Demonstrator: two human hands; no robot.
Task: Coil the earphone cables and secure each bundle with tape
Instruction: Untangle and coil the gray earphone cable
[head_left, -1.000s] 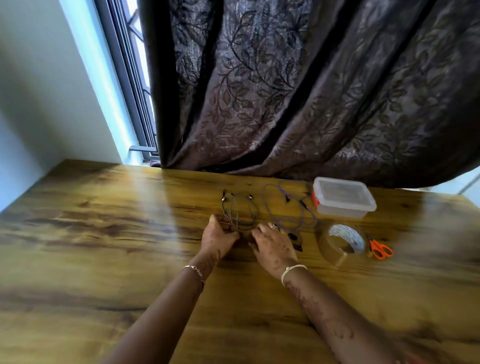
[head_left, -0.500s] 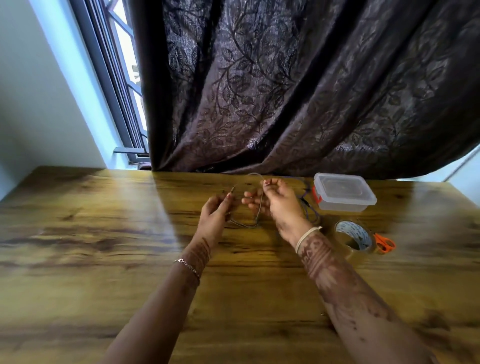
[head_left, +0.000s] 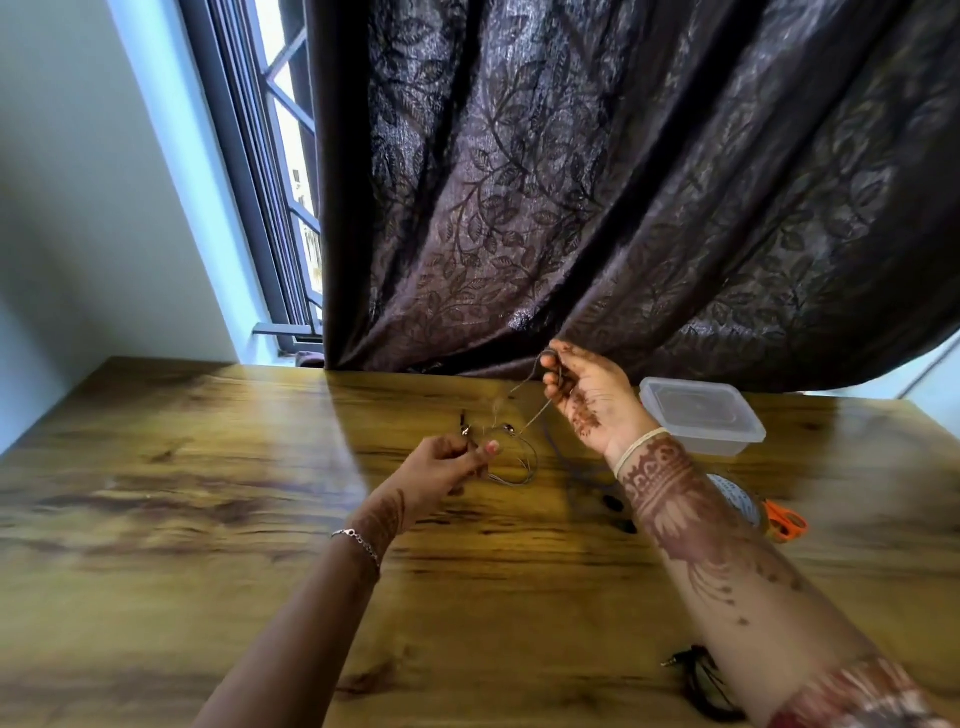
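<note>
Since the frame 0.5 s ago, the right hand (head_left: 587, 400) has risen toward the upper right of centre, drawing the grey earphone cable (head_left: 519, 482) up with it. Its thumb and fingers are curled and pinch 1 end. The left hand (head_left: 447, 462), lower at centre, pinches the cable near its earbuds, and a loop sags onto the wooden table (head_left: 208, 519) between the 2 hands. A darker cable (head_left: 569, 467) lies just right of that loop. Further right stand a lidded plastic box (head_left: 701, 415), a tape roll (head_left: 737, 501) partly hidden by the forearm, and orange scissors (head_left: 784, 522). A dark curtain (head_left: 571, 182) hangs behind.
</note>
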